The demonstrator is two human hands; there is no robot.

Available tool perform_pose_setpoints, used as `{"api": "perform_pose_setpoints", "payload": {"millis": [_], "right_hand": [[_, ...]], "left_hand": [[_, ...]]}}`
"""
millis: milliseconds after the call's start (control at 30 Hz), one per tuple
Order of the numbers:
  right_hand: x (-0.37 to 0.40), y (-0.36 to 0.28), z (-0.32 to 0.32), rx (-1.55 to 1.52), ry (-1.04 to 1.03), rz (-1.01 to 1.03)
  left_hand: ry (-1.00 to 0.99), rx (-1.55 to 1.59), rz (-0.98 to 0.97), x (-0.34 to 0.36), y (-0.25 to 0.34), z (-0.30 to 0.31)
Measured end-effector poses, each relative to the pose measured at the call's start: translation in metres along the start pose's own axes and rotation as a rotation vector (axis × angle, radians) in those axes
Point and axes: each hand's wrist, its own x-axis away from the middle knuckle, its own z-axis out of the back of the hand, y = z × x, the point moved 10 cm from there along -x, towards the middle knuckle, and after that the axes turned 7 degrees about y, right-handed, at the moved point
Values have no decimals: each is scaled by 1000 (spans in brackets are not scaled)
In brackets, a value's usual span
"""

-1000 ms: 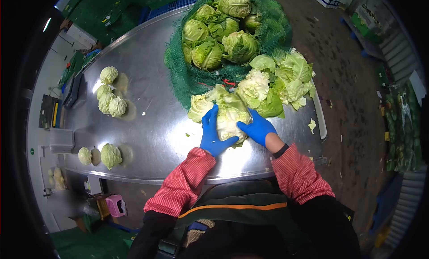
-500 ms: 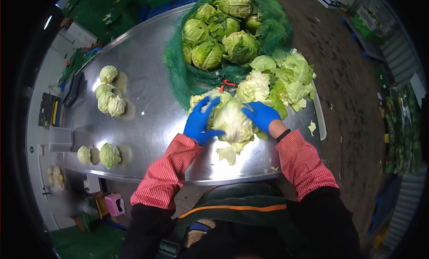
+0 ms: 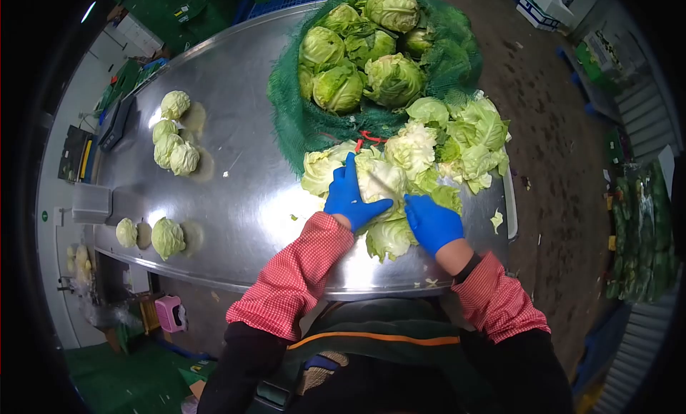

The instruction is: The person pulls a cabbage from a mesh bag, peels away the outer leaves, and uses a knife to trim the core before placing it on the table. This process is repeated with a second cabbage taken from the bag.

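A pale cabbage head (image 3: pixel 381 177) lies among loose outer leaves near the table's front edge. Spread against its left side is my left hand (image 3: pixel 353 200) in a blue glove, thumb and fingers apart. My right hand (image 3: pixel 434 222), also gloved in blue, is closed at the head's lower right. A thin blurred streak runs from its fingers over the cabbage; what it holds cannot be made out. Below the head is a loose leaf (image 3: pixel 390 240). More leaves (image 3: pixel 477 139) are heaped to the right.
Behind the leaves, a green net (image 3: pixel 289 121) holds several cabbages (image 3: pixel 394 80). Small pale heads (image 3: pixel 168 238) stand on the left of the metal table (image 3: pixel 236 121). A clear container (image 3: pixel 92 202) is at its left edge, and a pink stool (image 3: pixel 170 313) is on the floor.
My right hand has moved down and closed. My left hand has shifted right along the cabbage. The leaf below the head looks larger and lies further right.
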Motion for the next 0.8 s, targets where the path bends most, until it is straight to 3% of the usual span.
{"api": "perform_pose_setpoints", "payload": {"millis": [100, 333, 433, 567, 700, 800], "right_hand": [[-7, 14, -22, 181, -47, -22], [-44, 48, -32, 182, -34, -97], [-67, 75, -26, 109, -57, -196], [-53, 36, -15, 43, -262, -161], [-73, 43, -4, 23, -1, -233], [-94, 62, -46, -21, -193, -241]], "left_hand": [[-58, -83, 40, -17, 4, -6], [-66, -260, 142, -39, 18, -18], [-70, -318, -15, -18, 41, -26], [-92, -147, -8, -22, 26, -17], [-54, -47, -196, -8, 29, -18], [3, 58, -259, 10, 24, -7]]}}
